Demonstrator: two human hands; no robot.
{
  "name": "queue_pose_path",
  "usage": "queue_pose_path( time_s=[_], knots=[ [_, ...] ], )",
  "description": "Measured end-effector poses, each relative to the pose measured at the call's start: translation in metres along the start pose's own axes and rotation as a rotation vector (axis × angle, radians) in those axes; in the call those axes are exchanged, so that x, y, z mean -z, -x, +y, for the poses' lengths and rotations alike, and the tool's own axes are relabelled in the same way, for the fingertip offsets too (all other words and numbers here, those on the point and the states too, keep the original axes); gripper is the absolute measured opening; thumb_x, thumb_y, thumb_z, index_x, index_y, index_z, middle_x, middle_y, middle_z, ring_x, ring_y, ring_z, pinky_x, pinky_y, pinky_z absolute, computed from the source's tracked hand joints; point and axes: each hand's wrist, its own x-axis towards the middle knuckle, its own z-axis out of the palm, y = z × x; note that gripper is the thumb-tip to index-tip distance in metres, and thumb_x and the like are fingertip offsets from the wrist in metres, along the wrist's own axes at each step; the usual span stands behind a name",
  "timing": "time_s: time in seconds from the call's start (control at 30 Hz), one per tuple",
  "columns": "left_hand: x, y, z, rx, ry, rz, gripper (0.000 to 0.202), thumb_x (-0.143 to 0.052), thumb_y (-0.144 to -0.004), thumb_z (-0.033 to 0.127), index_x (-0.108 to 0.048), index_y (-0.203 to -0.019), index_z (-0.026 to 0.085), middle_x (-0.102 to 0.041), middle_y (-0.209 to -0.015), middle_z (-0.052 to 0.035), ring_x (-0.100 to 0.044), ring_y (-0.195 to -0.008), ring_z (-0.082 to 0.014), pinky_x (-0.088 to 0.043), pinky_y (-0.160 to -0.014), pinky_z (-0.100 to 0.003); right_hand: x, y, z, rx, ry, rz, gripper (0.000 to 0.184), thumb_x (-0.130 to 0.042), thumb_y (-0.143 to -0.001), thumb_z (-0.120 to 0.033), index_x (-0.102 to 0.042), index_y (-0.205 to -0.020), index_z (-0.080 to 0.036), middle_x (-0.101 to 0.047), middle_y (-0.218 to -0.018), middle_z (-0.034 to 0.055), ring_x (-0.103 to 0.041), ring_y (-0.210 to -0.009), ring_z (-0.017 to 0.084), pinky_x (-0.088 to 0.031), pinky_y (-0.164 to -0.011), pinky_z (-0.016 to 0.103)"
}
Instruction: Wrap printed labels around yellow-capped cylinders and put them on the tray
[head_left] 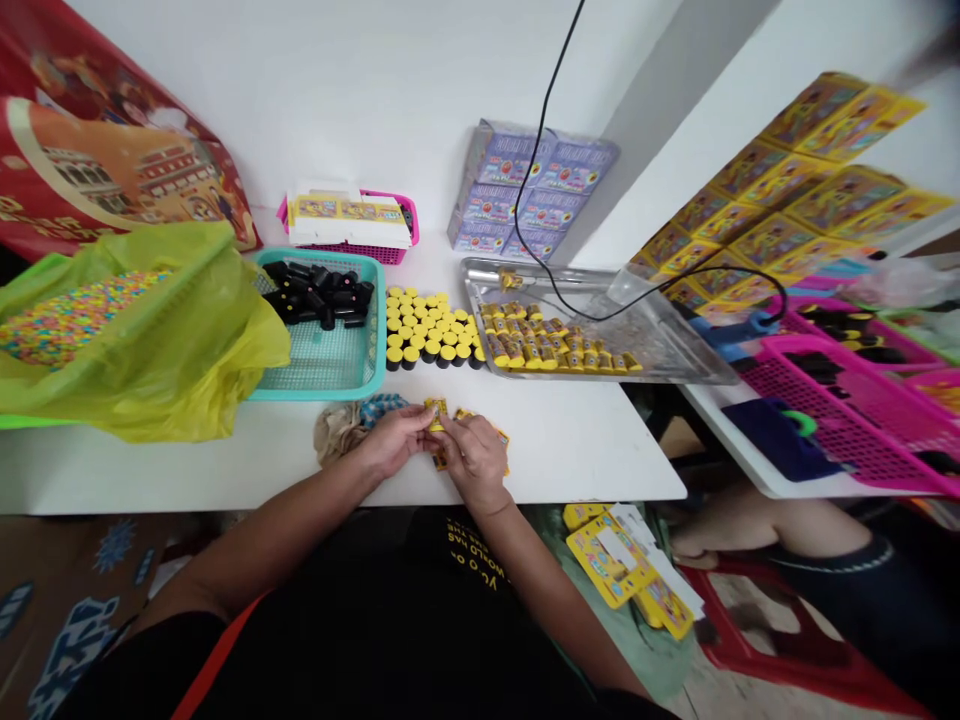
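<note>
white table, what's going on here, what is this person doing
A person holds a small yellow piece between the fingertips of their left hand and right hand, over the white table. Beyond the hands stand yellow-topped black cylinders, between a teal basket partly filled with black pieces and a metal tray holding rows of yellow printed pieces.

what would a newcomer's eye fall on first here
Probably the big yellow bag of tiny multicoloured pieces at the table's left end. Next, the yellow-topped black cylinders between the turquoise basket and the metal tray. Nearer, the left hand and right hand hold a small yellow piece.
</note>
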Motion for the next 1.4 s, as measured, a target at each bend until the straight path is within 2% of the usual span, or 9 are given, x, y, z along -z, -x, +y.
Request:
queue_pose_path(
  time_s=[0.17,0.3,0.43,0.53,0.67,0.77,0.87,1.0,1.4],
  knots=[
    [0.001,-0.001,0.003,-0.008,0.037,-0.062,0.019,-0.077,-0.074,0.025,-0.068,-0.084,0.012,-0.068,-0.075,-0.0066,-0.064,-0.066,-0.0165,-0.051,-0.064,-0.029,0.001,-0.002,-0.003,-0.11,-0.022,0.003,0.03,-0.063,-0.09,-0.026,-0.062,-0.12,-0.021,-0.068,-0.089,0.0069,-0.062,-0.081,0.02,-0.054,-0.072,0.035],
    [0.001,-0.001,0.004,-0.02,0.024,-0.063,0.027,-0.078,-0.073,0.034,-0.071,-0.083,0.009,-0.067,-0.073,-0.0067,-0.061,-0.065,-0.0144,-0.049,-0.063,-0.027,0.001,-0.005,-0.006,-0.024,0.002,-0.012,0.03,-0.062,-0.09,-0.023,-0.064,-0.12,-0.022,-0.068,-0.091,0.008,-0.061,-0.082,0.021,-0.054,-0.075,0.037],
    [0.0,0.0,0.004,-0.054,0.03,-0.007,0.03,-0.085,-0.064,0.027,-0.072,-0.085,0.009,-0.068,-0.077,-0.0056,-0.061,-0.068,-0.0125,-0.047,-0.064,-0.024,0.0,-0.007,-0.008,-0.04,-0.04,0.004,0.031,-0.062,-0.09,-0.022,-0.063,-0.121,-0.022,-0.07,-0.09,0.0069,-0.062,-0.082,0.021,-0.054,-0.074,0.038],
    [0.0,-0.001,0.003,-0.025,0.04,0.01,0.027,-0.085,-0.065,0.025,-0.071,-0.082,0.009,-0.067,-0.076,-0.0051,-0.062,-0.067,-0.0123,-0.047,-0.065,-0.024,-0.002,-0.007,-0.007,-0.057,-0.086,0.03,0.026,-0.063,-0.09,-0.021,-0.066,-0.116,-0.022,-0.068,-0.083,0.0046,-0.062,-0.076,0.019,-0.054,-0.07,0.035],
    [0.002,-0.002,-0.001,-0.006,0.034,0.055,0.021,-0.083,-0.067,0.021,-0.065,-0.07,0.01,-0.065,-0.07,-0.0046,-0.062,-0.063,-0.0131,-0.048,-0.064,-0.026,-0.001,-0.002,-0.001,0.02,-0.006,0.033,0.022,-0.063,-0.089,-0.017,-0.067,-0.11,-0.021,-0.065,-0.076,0.0041,-0.058,-0.071,0.018,-0.052,-0.067,0.034],
    [0.003,-0.003,-0.003,0.012,0.02,0.012,0.023,-0.083,-0.067,0.023,-0.065,-0.073,0.01,-0.066,-0.07,-0.0055,-0.063,-0.064,-0.0151,-0.05,-0.064,-0.028,0.002,-0.001,0.002,0.069,0.066,0.02,0.023,-0.062,-0.088,-0.015,-0.068,-0.109,-0.023,-0.065,-0.077,0.0041,-0.058,-0.073,0.018,-0.051,-0.069,0.034],
    [0.003,-0.003,-0.002,0.004,0.006,-0.051,0.027,-0.083,-0.069,0.031,-0.068,-0.077,0.01,-0.066,-0.071,-0.0066,-0.063,-0.065,-0.016,-0.05,-0.064,-0.029,0.004,-0.002,0.0,0.027,0.05,0.008,0.025,-0.065,-0.088,-0.02,-0.067,-0.112,-0.024,-0.065,-0.083,0.0052,-0.059,-0.078,0.019,-0.052,-0.071,0.034],
    [0.003,-0.002,-0.002,-0.002,0.023,-0.038,0.029,-0.085,-0.065,0.029,-0.071,-0.082,0.01,-0.068,-0.077,-0.0062,-0.063,-0.067,-0.0143,-0.049,-0.065,-0.027,0.002,-0.005,-0.004,-0.027,-0.035,0.026,0.031,-0.066,-0.088,-0.022,-0.063,-0.119,-0.022,-0.067,-0.088,0.0068,-0.061,-0.079,0.02,-0.054,-0.069,0.035],
    [0.001,0.0,-0.003,0.057,0.043,-0.021,0.025,-0.084,-0.068,0.028,-0.069,-0.078,0.01,-0.068,-0.071,-0.0055,-0.063,-0.063,-0.0131,-0.048,-0.064,-0.025,-0.001,-0.001,-0.003,-0.092,-0.082,0.049,0.017,-0.063,-0.089,-0.023,-0.072,-0.104,-0.021,-0.065,-0.074,0.0049,-0.059,-0.068,0.017,-0.052,-0.063,0.033]
  ],
)
